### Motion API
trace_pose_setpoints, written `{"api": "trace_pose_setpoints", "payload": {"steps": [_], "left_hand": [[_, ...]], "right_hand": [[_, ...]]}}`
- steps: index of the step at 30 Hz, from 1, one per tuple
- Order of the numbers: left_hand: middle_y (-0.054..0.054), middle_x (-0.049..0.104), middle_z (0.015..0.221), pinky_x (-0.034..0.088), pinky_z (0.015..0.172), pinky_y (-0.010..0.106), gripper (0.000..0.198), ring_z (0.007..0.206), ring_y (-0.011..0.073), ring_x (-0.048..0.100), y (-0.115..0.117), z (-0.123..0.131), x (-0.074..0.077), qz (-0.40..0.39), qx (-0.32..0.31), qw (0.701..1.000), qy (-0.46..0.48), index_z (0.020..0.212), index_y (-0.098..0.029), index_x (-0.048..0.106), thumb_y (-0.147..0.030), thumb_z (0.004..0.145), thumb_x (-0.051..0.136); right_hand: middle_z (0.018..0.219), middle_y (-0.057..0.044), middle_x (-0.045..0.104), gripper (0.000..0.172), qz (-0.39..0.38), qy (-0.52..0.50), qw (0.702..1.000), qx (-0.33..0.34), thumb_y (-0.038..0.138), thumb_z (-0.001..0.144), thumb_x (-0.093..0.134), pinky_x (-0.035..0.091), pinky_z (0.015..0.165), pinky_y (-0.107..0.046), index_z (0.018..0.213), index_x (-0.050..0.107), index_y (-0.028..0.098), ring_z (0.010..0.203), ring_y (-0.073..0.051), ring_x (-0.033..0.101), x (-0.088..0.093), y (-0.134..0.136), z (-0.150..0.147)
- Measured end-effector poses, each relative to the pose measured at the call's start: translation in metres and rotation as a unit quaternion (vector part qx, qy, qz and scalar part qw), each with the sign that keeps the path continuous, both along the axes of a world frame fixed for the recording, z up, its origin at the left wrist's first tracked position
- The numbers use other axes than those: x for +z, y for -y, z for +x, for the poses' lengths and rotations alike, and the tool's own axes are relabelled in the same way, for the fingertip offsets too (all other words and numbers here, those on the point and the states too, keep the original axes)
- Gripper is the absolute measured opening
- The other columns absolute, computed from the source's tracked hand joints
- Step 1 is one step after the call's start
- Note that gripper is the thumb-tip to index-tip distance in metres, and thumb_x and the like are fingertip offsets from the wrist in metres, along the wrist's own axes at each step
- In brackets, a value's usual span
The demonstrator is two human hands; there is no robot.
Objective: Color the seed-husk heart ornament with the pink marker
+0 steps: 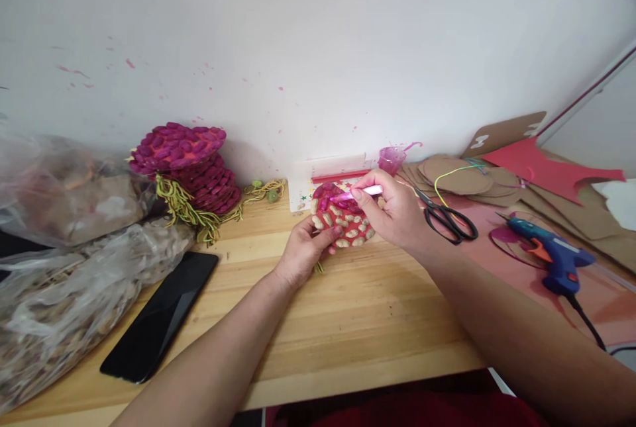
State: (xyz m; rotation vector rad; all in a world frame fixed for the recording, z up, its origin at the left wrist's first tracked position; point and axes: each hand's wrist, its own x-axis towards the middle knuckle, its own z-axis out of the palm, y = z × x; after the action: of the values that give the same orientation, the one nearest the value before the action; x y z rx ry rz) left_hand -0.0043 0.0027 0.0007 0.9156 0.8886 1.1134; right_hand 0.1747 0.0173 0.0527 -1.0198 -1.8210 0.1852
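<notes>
My left hand (311,245) grips the near left edge of a red disc covered with peanut shells (354,232), thumb on top. Several shells at the disc's far side are painted magenta; the nearer ones are bare tan. Closed around a white-handled paintbrush (365,192), my right hand (395,208) hovers over the disc's far right part. The brush's pink tip touches or nearly touches the painted shells. Just behind the disc lies a white sheet with coloured stars (299,198). A plastic cup of magenta paint (392,159) stands beyond my right hand, with a pink-stained stick in it.
At left stand a stack of magenta shell discs (183,155) with yellow-green yarn (186,212), plastic bags (89,288) and a black phone (161,314). Scissors (452,222), cardboard circles (457,177), red cut paper (546,165) and a blue glue gun (559,258) with its cord lie at right.
</notes>
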Motion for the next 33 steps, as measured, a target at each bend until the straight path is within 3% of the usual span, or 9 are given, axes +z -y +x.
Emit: {"api": "trace_pose_setpoints", "payload": {"steps": [3,14,18,20,22,24,26,30,33], "left_hand": [[-0.002,0.065,0.064,0.04,0.047,0.017,0.042,0.049,0.0042,0.049,-0.002,-0.001,-0.003,0.008,0.017,1.0,-0.015,0.077,-0.014,0.064,-0.04,0.06,0.092],[-0.002,0.064,0.063,0.04,0.037,0.021,0.047,0.041,0.0079,0.049,-0.002,-0.001,-0.007,0.04,0.012,0.999,-0.023,0.081,-0.016,0.061,-0.058,0.07,0.082],[0.004,0.075,0.085,0.055,0.065,0.026,0.044,0.068,0.0143,0.067,0.0,-0.002,-0.004,0.098,0.008,0.994,-0.045,0.095,-0.016,0.069,-0.052,0.075,0.081],[0.006,0.077,0.094,0.056,0.081,0.031,0.042,0.084,0.0181,0.071,0.001,-0.003,-0.001,0.121,0.002,0.992,-0.031,0.101,-0.016,0.072,-0.051,0.078,0.08],[0.007,0.078,0.093,0.056,0.085,0.033,0.041,0.085,0.0194,0.071,0.003,-0.003,0.004,0.121,-0.014,0.992,-0.025,0.1,-0.016,0.075,-0.05,0.078,0.08],[0.007,0.078,0.09,0.056,0.081,0.032,0.04,0.081,0.0188,0.071,0.004,-0.003,0.007,0.113,-0.032,0.993,-0.025,0.097,-0.015,0.076,-0.05,0.077,0.081],[0.005,0.076,0.082,0.054,0.066,0.026,0.039,0.065,0.0135,0.066,0.005,-0.004,0.009,0.097,-0.034,0.994,-0.03,0.093,-0.016,0.076,-0.049,0.074,0.084],[0.0,0.067,0.067,0.031,0.036,0.018,0.038,0.038,0.0026,0.04,0.005,-0.005,0.009,0.067,-0.031,0.996,-0.05,0.082,-0.014,0.072,-0.047,0.071,0.086],[0.003,0.07,0.071,0.041,0.038,0.019,0.044,0.043,0.0077,0.054,0.005,-0.006,0.008,0.06,-0.056,0.995,-0.055,0.085,-0.013,0.068,-0.052,0.071,0.085]], "right_hand": [[0.076,0.0,0.071,0.01,0.003,0.003,1.0,0.001,0.029,0.094,0.061,0.046,0.061,-0.026,0.089,0.062,0.021,0.066,-0.014,0.063,0.001,0.001,-0.001],[0.079,0.0,0.072,0.009,0.012,0.007,1.0,0.016,0.029,0.095,0.06,0.047,0.062,-0.027,0.089,0.061,0.023,0.068,-0.014,0.063,0.004,0.006,-0.001],[0.077,0.0,0.071,0.009,0.007,-0.009,1.0,0.021,0.03,0.095,0.06,0.047,0.06,-0.027,0.088,0.06,0.023,0.065,-0.014,0.061,0.008,0.01,-0.002],[0.081,-0.001,0.071,0.009,0.017,-0.025,0.999,0.02,0.03,0.095,0.06,0.048,0.062,-0.028,0.089,0.06,0.023,0.069,-0.015,0.063,0.01,0.012,-0.002],[0.083,-0.001,0.071,0.008,0.033,-0.026,0.999,0.016,0.029,0.095,0.06,0.048,0.064,-0.028,0.09,0.061,0.023,0.072,-0.015,0.063,0.012,0.014,-0.002],[0.081,-0.001,0.07,0.007,0.046,-0.021,0.999,0.012,0.028,0.095,0.061,0.047,0.063,-0.028,0.09,0.061,0.023,0.07,-0.014,0.062,0.013,0.015,-0.001],[0.08,0.0,0.07,0.007,0.052,-0.019,0.998,0.012,0.027,0.095,0.061,0.047,0.063,-0.028,0.09,0.061,0.023,0.069,-0.014,0.062,0.014,0.016,-0.001],[0.083,-0.001,0.072,0.008,0.049,-0.024,0.998,0.023,0.028,0.095,0.06,0.048,0.063,-0.028,0.09,0.061,0.022,0.071,-0.014,0.064,0.015,0.016,-0.001],[0.083,-0.002,0.072,0.009,0.037,-0.019,0.999,0.023,0.029,0.095,0.06,0.049,0.062,-0.028,0.09,0.061,0.022,0.071,-0.015,0.066,0.015,0.015,-0.001]]}}
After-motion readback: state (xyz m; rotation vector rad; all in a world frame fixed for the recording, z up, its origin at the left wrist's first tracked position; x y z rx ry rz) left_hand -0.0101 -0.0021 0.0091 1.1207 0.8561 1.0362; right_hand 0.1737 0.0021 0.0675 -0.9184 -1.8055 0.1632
